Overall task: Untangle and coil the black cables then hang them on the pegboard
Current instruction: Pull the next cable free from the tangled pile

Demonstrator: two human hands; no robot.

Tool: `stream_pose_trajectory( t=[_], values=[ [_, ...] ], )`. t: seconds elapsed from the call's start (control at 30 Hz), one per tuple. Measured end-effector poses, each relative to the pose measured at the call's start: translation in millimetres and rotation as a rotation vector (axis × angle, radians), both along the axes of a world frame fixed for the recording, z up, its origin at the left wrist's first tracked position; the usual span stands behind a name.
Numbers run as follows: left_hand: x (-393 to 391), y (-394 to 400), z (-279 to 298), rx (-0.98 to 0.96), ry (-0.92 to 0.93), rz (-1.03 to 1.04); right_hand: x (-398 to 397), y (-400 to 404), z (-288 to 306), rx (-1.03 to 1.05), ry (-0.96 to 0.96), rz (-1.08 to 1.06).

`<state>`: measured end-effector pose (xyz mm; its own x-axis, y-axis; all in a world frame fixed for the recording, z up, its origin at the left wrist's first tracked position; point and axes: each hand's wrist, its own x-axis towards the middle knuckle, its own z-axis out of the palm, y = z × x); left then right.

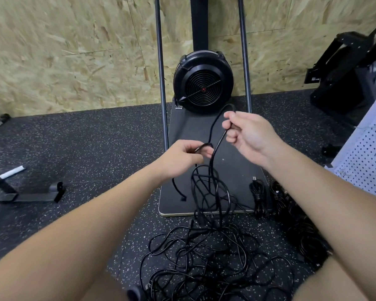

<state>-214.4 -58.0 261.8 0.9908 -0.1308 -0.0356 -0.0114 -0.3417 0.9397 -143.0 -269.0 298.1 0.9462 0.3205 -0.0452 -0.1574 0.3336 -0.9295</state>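
- At the far left, a black metal frame (24, 193) is seen lying on the speckled rubber floor (91, 148), with a white strip (8, 173) beside it.
- The left hand (180, 158) is held out in the middle of the view; a bend of the black cable (211, 164) is pinched between its thumb and curled fingers.
- From that pinch, several loops are seen hanging down, and a loose cable end (182, 198) dangles just left of them.
- Below the hands, the tangled cables (208, 257) are spread in a loose heap on the floor, partly overlapping the near edge of a dark platform (237, 170).
- At the back of the platform a round black fan housing (203, 81) is mounted between two upright metal bars, in front of a chipboard wall (63, 57).
- The right hand (248, 133) is raised a little higher than the left; the same cable is gripped between its thumb and curled fingers, with a short arc rising above the fist.
- Further right, coiled cable bundles (259, 198) are laid on the floor by the platform's corner.
- At the right edge, a white pegboard (365, 166) is seen leaning, well apart from the heap.
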Motion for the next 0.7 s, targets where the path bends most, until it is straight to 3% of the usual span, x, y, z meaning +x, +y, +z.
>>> stream_pose_trajectory(
  t=[0.1,0.23,0.3,0.4,0.53,0.6,0.7],
  values=[
    [-6,-3,-3,0.006,0.074,-0.142,3,0,-3,0.071,0.047,-0.007],
    [-8,-8,-8,0.053,0.020,-0.118,0,2,-8,-0.010,0.025,0.017],
    [-5,-5,-10,0.085,-0.018,-0.046,-1,1,-11,-0.179,-0.022,0.020],
    [0,-1,-8,0.097,-0.068,0.103,-3,-2,-20,-0.599,-0.182,0.010],
    [8,1,4,-0.033,-0.117,0.263,-16,-3,-30,-0.845,-0.210,0.358],
    [12,3,7,-0.093,-0.127,0.290,-23,-1,-34,-0.916,-0.220,0.568],
    [16,8,7,-0.140,-0.127,0.323,-27,3,-44,-0.950,-0.226,0.712]
  ],
)
